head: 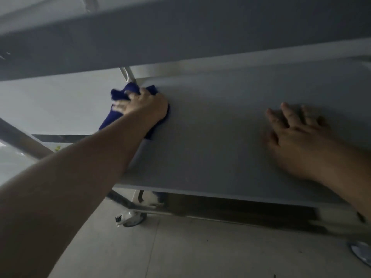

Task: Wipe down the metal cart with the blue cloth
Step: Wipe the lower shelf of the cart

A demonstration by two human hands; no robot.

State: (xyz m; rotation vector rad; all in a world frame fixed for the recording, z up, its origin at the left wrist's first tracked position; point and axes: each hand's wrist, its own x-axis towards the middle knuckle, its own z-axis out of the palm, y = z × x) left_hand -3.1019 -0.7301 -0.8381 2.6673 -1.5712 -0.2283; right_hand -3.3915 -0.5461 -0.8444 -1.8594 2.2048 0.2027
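Down on a lower shelf [210,133] of the metal cart [220,199], the left hand [143,106] grips the blue cloth [123,91], fingers curled into its folds and the heel of the hand bearing it against the metal. The cloth sits at the shelf's far left corner, just beside the upright post [128,74] that rises there. It is a deep, saturated blue, nearly violet in the dim light, and looks soft and thick. It is bunched rather than spread: crumpled ridges stand up beyond the knuckles, a dark edge shows past the palm on the shelf side, and a loose flap trails down over the left rim, beneath the forearm. Its weave is too blurred to make out.

The right hand [297,137] lies flat on the same shelf, well apart from the cloth, fingers straight and fanned, holding nothing.

The shelf is a plain, matte grey sheet with a thin folded front lip. Another shelf [180,37] of the cart spans the view above it, in shadow. Below, a caster wheel [131,219] with a pale housing stands on the tiled floor [180,249] under the left end, and part of a second wheel [361,252] shows at the right edge.
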